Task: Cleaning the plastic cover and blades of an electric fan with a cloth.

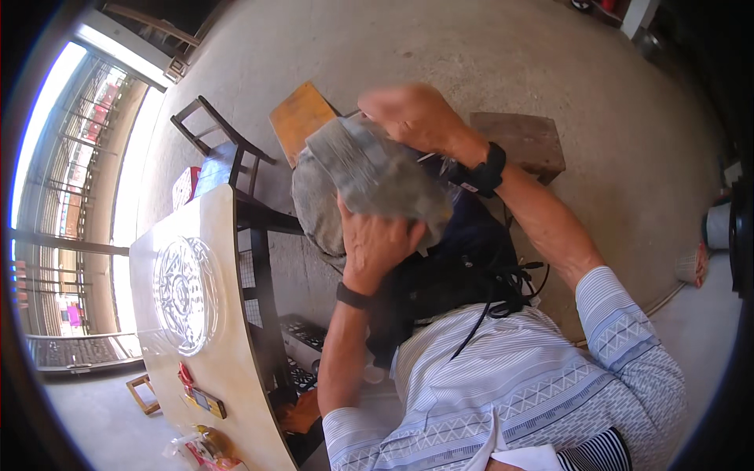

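A rumpled grey cloth piece (369, 169), rounded at the left with a flat strip folded over its top, lies over my lap. I cannot make out whether it is a hat or a bag. My left hand (378, 239) grips its near edge, with the thumb laid on the fabric. At the far right of the cloth, my right hand (416, 118) is raised with its fingers curled in. Motion smears those fingertips, and whatever they hold cannot be made out. A black band is on each wrist.
At left stands a pale table (224, 314) with a round patterned disc (182, 290), a phone-like device (206, 403) and a plastic bag (208, 449). Beyond are a dark chair (228, 161), an orange-brown board (302, 118) and a wooden block (522, 141). Black cables (503, 294) lie across my waist.
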A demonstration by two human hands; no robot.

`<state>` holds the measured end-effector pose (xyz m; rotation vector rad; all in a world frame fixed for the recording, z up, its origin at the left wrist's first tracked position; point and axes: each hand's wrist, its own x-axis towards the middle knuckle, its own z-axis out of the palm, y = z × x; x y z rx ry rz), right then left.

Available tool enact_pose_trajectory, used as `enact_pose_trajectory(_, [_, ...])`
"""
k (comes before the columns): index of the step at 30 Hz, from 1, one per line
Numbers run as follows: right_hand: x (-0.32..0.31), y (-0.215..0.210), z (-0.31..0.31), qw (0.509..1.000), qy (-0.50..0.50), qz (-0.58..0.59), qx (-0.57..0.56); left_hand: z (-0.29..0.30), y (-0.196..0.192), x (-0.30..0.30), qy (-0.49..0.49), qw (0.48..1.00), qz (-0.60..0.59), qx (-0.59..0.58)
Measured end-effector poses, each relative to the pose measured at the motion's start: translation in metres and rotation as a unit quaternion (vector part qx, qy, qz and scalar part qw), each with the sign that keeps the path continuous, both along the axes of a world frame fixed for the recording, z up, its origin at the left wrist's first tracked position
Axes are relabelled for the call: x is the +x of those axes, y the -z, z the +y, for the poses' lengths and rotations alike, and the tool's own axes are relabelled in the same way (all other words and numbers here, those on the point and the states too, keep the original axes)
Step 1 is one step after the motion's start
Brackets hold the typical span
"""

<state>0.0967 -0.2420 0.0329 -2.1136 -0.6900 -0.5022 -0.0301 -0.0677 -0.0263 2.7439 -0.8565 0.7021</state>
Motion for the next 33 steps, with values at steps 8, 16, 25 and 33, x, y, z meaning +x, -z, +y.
enact_pose_trajectory(8, [0.012, 0.005, 0.001, 0.999, 0.009, 0.025, -0.018, 0.021, 0.031, -0.014, -0.111, 0.992, 0.060, -0.016])
enact_pose_trajectory(16, [0.024, 0.009, 0.000, 0.999, 0.000, 0.043, -0.001, 0.003, -0.008, 0.025, -0.115, 0.983, -0.054, -0.132])
enact_pose_trajectory(25, [0.010, 0.006, -0.001, 1.000, 0.004, 0.029, -0.001, 0.058, 0.043, 0.029, -0.172, 0.930, -0.042, -0.324])
enact_pose_trajectory(33, [-0.004, 0.002, -0.005, 0.998, -0.004, 0.053, 0.042, 0.098, 0.138, 0.006, -0.135, 0.892, 0.011, -0.431])
